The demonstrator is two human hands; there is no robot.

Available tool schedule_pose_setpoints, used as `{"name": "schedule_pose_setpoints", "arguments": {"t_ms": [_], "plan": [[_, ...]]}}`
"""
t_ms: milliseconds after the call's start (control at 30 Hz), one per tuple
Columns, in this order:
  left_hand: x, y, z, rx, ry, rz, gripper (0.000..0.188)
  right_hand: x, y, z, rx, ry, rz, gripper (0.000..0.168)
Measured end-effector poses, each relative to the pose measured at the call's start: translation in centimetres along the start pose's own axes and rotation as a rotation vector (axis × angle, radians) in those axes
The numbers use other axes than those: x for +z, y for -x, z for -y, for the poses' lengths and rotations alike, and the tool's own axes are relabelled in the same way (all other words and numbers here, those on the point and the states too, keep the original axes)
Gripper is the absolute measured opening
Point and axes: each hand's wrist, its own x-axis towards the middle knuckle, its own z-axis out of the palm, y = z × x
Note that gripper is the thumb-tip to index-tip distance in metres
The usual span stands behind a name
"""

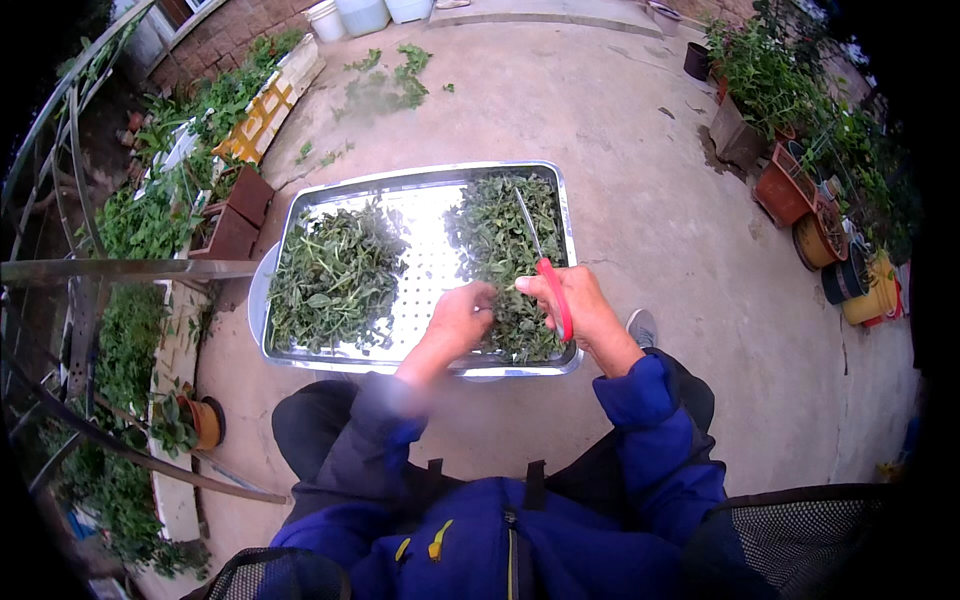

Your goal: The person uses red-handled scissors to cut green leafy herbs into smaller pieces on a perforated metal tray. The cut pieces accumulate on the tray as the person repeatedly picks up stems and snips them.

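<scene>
A perforated metal tray (429,289) lies before me with two heaps of leafy green cuttings, a left heap (330,277) and a right heap (506,225). My right hand (581,304) is closed around the red handles of a pair of scissors (555,296), whose blades point away from me over the right heap. At that heap's near left side is my left hand (463,315), its fingers curled together at the leaves; whether they pinch a stem cannot be told. A pale stem end shows by my right thumb.
Loose green leaves (409,79) lie on the concrete beyond the tray. A metal bar (150,268) reaches in from the left to the tray's side. Planters line the left, including a brown planter (240,202); potted plants (784,184) stand along the right.
</scene>
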Motion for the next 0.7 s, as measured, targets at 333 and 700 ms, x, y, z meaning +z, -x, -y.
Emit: {"name": "schedule_pose_setpoints", "arguments": {"t_ms": [333, 700], "plan": [[-4.5, -2.7, 1.4, -0.142, -0.478, -0.026, 0.034, -0.2, 0.2, 1.4, -0.005, -0.049, -0.021, 0.039], [-0.4, 0.7, -1.2, 0.024, -0.138, 0.214, 0.018, -0.2, -0.5, -0.1, 0.027, -0.027, -0.025, 0.037]]}}
